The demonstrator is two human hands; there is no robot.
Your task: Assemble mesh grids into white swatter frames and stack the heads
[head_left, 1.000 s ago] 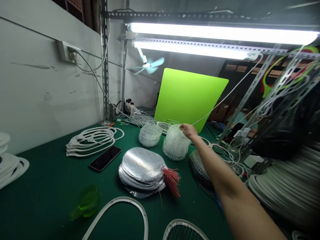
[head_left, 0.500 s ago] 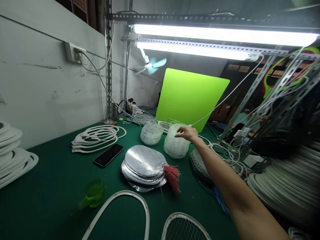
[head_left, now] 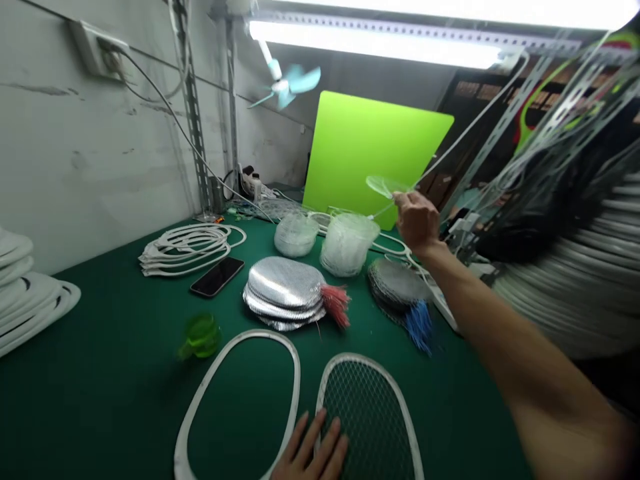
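The right hand is pinching a clear plastic oval piece by its thin stem above the tabletop; it seems light and flexible, though blur hides detail. The left hand is resting, grip open, on a mesh racket frame.

The right hand and long forearm are bare, slim, and unmarked. The left hand is bare too, with slender fingers.

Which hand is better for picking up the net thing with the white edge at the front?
The left hand is probably better: it rests on the white-rimmed mesh panel. The right hand is raised farther away, holding a clear oval piece.
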